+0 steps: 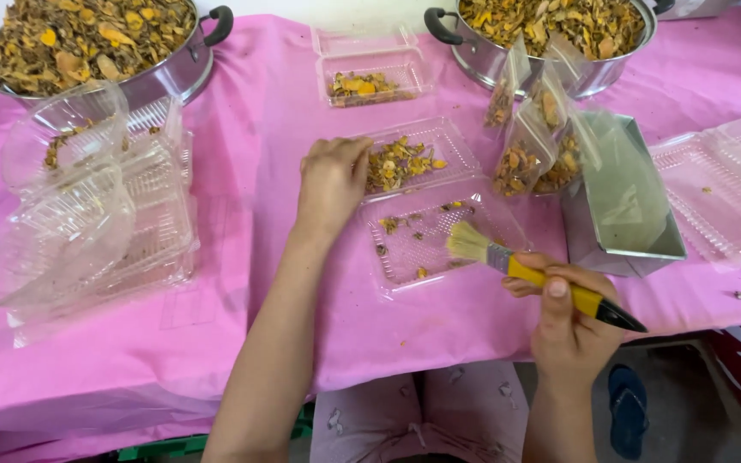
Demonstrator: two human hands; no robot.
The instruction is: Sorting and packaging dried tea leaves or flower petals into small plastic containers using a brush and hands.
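Head view: the left hand presses, fingers curled, on the edge of an open clear clamshell tray lying on the pink-covered counter. Its far half holds dried yellow petals; the near half keeps only scraps. The right hand has its grip pinching a yellow-handled brush, bristles at the near half's edge. Short, light strokes toward the far half, with the tray held flat, would likely gather the scraps cleanly.

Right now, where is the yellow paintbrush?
In the head view, the yellow paintbrush is in the right hand, right of centre, its bristles over the open clear tray, just left of the metal box.
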